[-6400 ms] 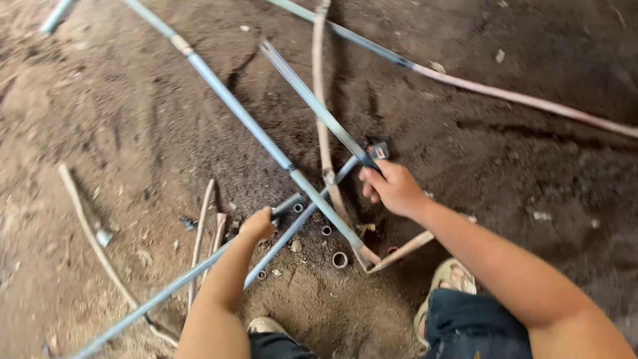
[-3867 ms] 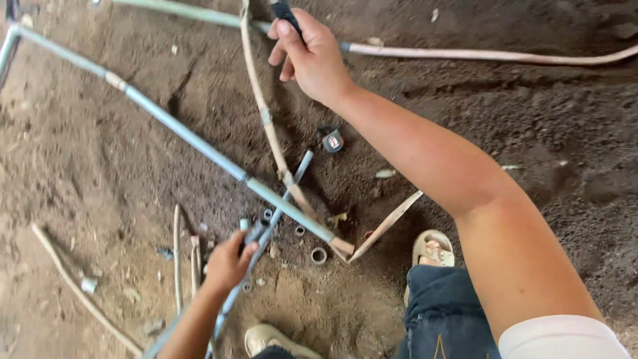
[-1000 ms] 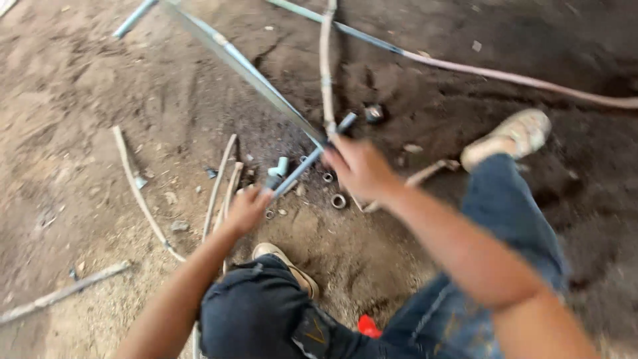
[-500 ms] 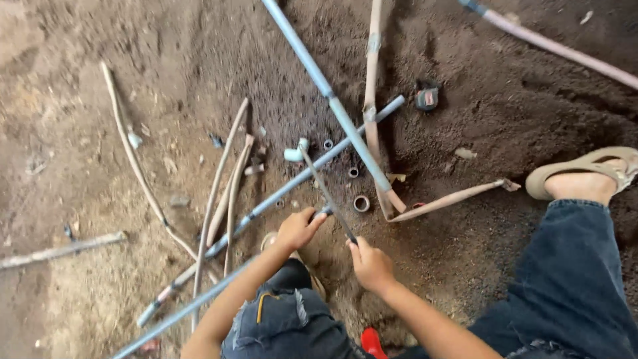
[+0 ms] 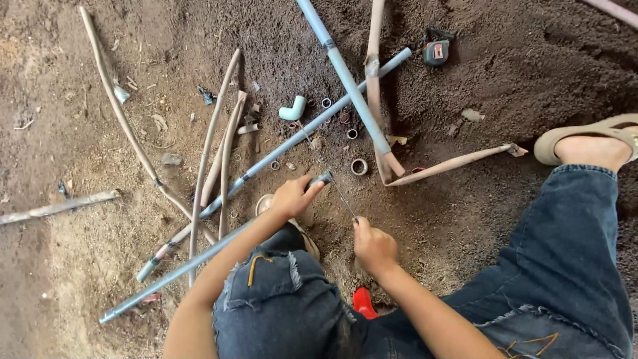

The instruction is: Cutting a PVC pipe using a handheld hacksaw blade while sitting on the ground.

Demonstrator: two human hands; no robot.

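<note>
I crouch over dirt ground. My left hand grips the near end of a long grey pipe that runs down-left past my knee. My right hand holds a thin hacksaw blade, whose tip reaches up toward a white elbow fitting. The blade crosses the pipe end just beside my left fingers. Another grey pipe lies diagonally beyond, crossed by a third grey pipe.
Several short cut pipe rings lie scattered in the soil. A tape measure sits at the top. Tan bent pipes lie left, another tan pipe right. My sandalled foot is far right. A red object is under my legs.
My right hand came back from reaching far out, and now holds the blade by the pipe end. The view swung down over my knees; my left hand stays on the pipe.
</note>
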